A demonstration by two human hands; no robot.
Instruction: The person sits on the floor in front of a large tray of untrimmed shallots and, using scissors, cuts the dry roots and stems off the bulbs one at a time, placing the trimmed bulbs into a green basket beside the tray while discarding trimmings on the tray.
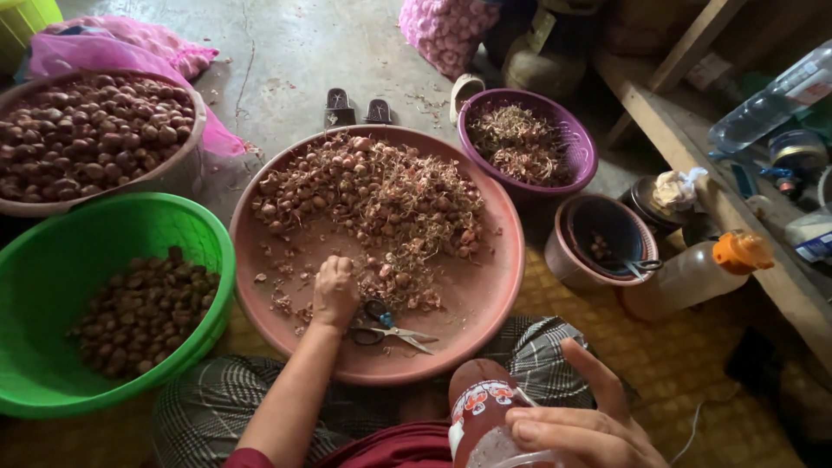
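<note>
My left hand [334, 291] reaches into a wide brown tray [485, 299] and rests, fingers curled, on the near edge of a heap of untrimmed shallots [373, 195]; whether it grips any is hidden. Small black-handled scissors [387, 328] lie on the tray just right of that hand. My right hand [582, 425] is low in the frame, closed around a dark red plastic cup [478, 407] with a floral band, held over my lap.
A green basin [52, 260] with trimmed shallots sits at left, a full bowl of shallots [87, 130] behind it. A purple basket of trimmings [527, 143], a small bowl [598, 238], bottles on a wooden shelf [719, 186], and sandals [355, 108] lie beyond.
</note>
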